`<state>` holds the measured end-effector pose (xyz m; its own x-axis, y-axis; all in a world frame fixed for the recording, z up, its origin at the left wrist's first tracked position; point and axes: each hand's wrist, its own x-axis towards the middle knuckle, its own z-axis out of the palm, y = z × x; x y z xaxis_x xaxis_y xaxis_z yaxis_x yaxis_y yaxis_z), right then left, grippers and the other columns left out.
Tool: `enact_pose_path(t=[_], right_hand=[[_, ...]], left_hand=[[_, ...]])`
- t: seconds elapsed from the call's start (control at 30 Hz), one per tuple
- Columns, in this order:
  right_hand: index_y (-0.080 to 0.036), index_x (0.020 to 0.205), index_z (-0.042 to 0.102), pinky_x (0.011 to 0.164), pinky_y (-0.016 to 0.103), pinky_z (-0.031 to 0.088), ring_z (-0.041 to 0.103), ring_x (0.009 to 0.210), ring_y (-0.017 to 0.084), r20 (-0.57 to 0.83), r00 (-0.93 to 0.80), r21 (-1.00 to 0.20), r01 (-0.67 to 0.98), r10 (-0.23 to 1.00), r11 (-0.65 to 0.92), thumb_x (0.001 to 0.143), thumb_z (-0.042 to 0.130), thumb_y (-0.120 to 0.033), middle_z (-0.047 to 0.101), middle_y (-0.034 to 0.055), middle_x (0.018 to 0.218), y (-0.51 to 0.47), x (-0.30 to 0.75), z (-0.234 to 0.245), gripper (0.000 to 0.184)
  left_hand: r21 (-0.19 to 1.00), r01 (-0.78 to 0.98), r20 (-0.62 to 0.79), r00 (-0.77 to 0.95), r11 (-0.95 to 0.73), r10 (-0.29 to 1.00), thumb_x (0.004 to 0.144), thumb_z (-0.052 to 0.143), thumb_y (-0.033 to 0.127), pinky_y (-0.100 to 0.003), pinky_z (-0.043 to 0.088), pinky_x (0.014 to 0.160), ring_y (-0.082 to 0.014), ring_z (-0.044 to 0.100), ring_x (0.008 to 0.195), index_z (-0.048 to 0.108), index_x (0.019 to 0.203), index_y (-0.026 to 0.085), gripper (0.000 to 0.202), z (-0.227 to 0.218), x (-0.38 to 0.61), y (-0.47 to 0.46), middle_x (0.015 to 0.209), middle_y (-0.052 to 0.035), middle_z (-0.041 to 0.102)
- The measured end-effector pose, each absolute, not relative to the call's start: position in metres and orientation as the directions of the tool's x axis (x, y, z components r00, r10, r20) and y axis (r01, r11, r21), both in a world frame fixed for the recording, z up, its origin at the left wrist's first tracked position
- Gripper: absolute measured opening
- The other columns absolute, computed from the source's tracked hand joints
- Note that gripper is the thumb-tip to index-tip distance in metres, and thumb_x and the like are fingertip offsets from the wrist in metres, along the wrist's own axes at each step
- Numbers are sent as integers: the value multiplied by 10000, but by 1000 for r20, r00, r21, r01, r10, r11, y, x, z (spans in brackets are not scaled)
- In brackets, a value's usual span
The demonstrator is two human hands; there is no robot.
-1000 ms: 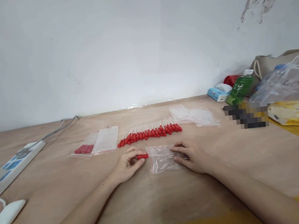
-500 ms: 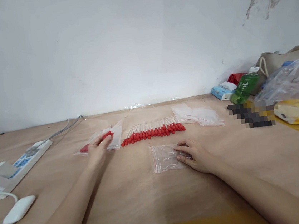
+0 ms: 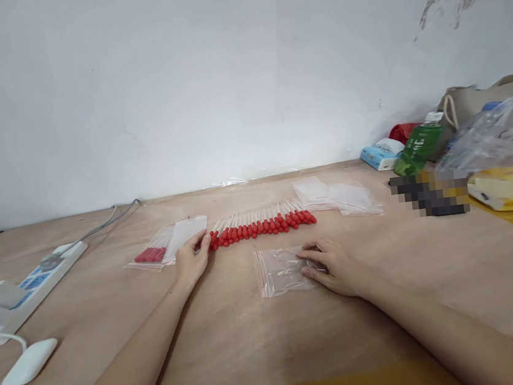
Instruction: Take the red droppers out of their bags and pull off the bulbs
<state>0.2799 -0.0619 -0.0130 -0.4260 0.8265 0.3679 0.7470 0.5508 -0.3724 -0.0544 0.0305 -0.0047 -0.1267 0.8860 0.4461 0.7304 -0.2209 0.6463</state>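
A row of white sticks with red bulbous tips [image 3: 264,225] lies across the middle of the table, tips facing me. At its left end, the bent fingers of my left hand [image 3: 193,258] close on a red-tipped stick, mostly hidden by the fingertips. Just left of that hand lies a clear zip bag [image 3: 172,262] with several red-tipped sticks [image 3: 151,254] and a white card inside. Lower down, my right hand [image 3: 336,267] rests with thumb and fingers apart on the right end of a clear zip bag [image 3: 279,273], which looks flat and see-through.
Flat bags with white cards [image 3: 338,197] lie right of the row. A power strip [image 3: 40,285] and white cable plug [image 3: 30,363] are at the left. At the right stand a tissue pack [image 3: 380,157], a green bottle [image 3: 420,146] and a yellow package [image 3: 510,188].
My left hand has moved right, from above the left bag to the left end of the row, uncovering the sticks in that bag. My right hand stays on its bag.
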Motion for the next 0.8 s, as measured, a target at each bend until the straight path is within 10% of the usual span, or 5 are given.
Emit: enact_pose_path(t=[0.47, 0.8], right_hand=[[-225, 1141, 561, 887, 385, 410, 506, 1000, 210, 368, -430, -375, 743, 825, 555, 846, 442, -395, 526, 93, 1094, -62, 279, -12, 361], [-229, 1131, 567, 870, 392, 424, 523, 984, 212, 401, -428, -371, 732, 810, 571, 839, 456, -391, 538, 96, 1081, -61, 279, -13, 352]], left_hand=[[684, 695, 449, -160, -222, 879, 713, 538, 367, -285, 511, 679, -165, 622, 687, 648, 916, 148, 319, -13, -60, 27, 810, -54, 667], [603, 743, 476, -41, -291, 879, 716, 501, 284, -314, 499, 791, -193, 618, 854, 607, 947, 154, 285, -14, -63, 30, 946, -71, 639]])
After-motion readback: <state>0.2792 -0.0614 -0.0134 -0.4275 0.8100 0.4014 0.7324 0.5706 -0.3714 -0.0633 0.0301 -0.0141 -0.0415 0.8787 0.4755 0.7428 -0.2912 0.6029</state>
